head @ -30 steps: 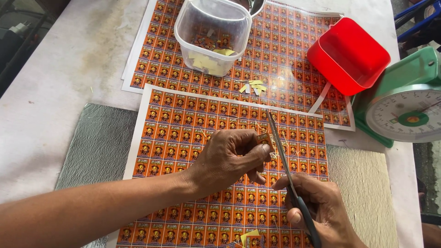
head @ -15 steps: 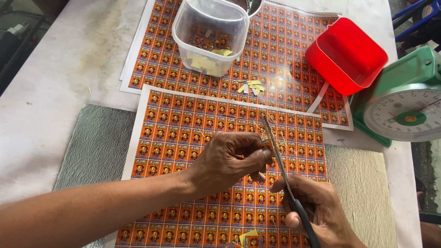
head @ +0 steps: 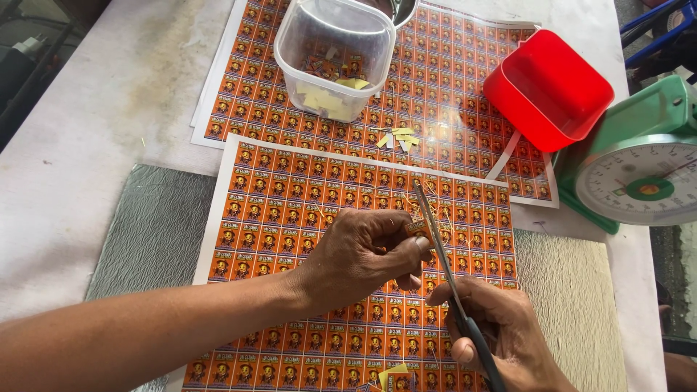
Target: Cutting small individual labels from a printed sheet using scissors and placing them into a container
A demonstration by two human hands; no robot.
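On a pale table (head: 87,131) covered with orange sticker sheets (head: 290,218), the left hand (head: 359,258) pinches a tiny orange sticker (head: 419,230) while the right hand (head: 501,337) grips scissors (head: 443,254), so trimming seems underway, needing a careful snip.

My right hand (head: 501,334) covers the scissors' (head: 444,261) handles; my left hand (head: 363,258) hides most of the small orange piece (head: 417,228); the green scale (head: 639,170) runs off the right edge.

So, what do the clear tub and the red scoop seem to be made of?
The clear rectangular tub looks like thin glossy plastic: the paper scraps inside show through its walls. The red square scoop seems opaque moulded plastic, smooth with a slight sheen.
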